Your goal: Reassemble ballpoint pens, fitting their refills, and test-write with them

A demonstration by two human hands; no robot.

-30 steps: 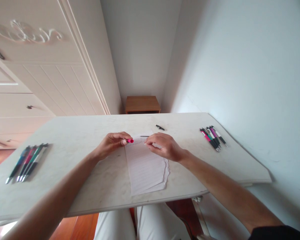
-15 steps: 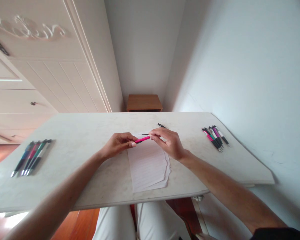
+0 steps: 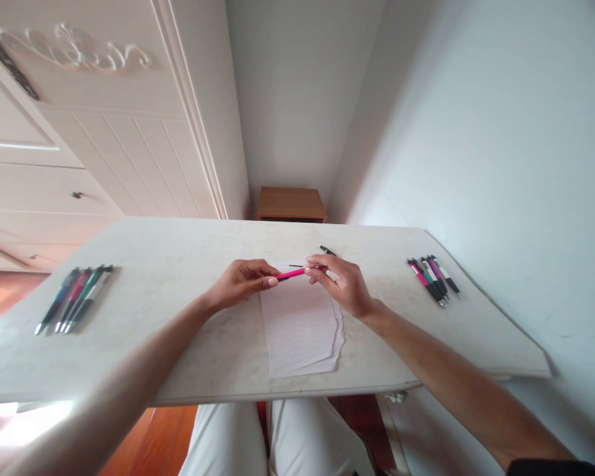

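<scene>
Pen barrel (image 3: 291, 273), bright pink, bridges the gap between two bare hands, held just above the upper part of the lined paper (image 3: 297, 330). The left hand (image 3: 245, 284) is closed in a pinch, thumb along the near side and fingers curled behind – a grip that probably serves to steady the piece, leaving the other end exposed. A black part shows beside the pink, next to the thumb. The right hand (image 3: 341, 283) is drawn nearly shut, thumb and fingertips meeting at the barrel's right end; such a fingertip hold suits fine work, though whether it also pinches some small piece there I cannot tell.

A thin dark rod (image 3: 296, 266) lies just beyond the barrel, and a black pen part (image 3: 328, 250) rests past the right hand – both likely put there to stay within easy reach. Pens lie in two groups on the tabletop (image 3: 203, 357), a left bunch (image 3: 82, 297) and a right bunch (image 3: 434, 277), each set well apart from the paper, which presumably leaves the middle free for the hands.
</scene>
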